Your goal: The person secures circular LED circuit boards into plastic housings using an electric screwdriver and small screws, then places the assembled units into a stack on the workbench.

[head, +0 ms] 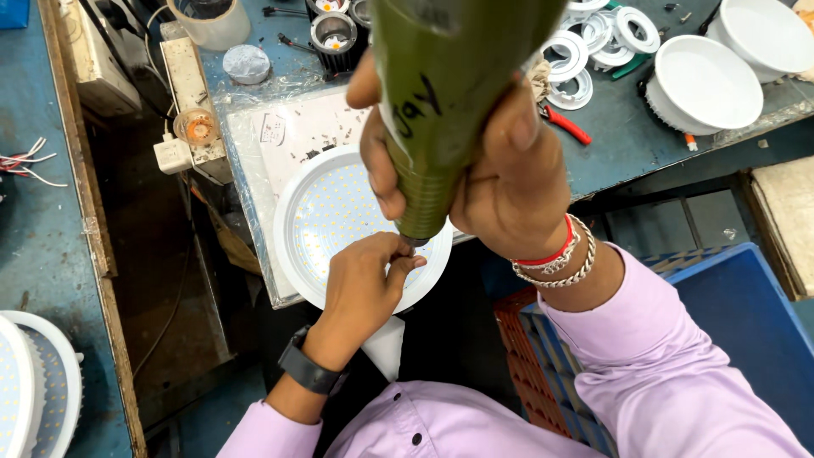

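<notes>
My right hand (500,174) grips a green electric screwdriver (441,93), held upright with its tip pointing down at the near rim of a round white LED light panel (326,212). My left hand (366,284) pinches something small at the tool's tip, fingers closed against the panel's rim; the item itself is hidden. The panel lies on a white sheet (297,127) on the blue workbench (644,136). A dark watch is on my left wrist and a red band with silver bracelets on my right.
White round lamp housings (708,85) and several white rings (593,38) lie at the back right, with red-handled pliers (564,125). A tape roll (212,21), power strip (191,85) and black heat-sink lamps (333,38) stand at the back. Another LED panel (34,386) is lower left; a blue crate (746,322) is lower right.
</notes>
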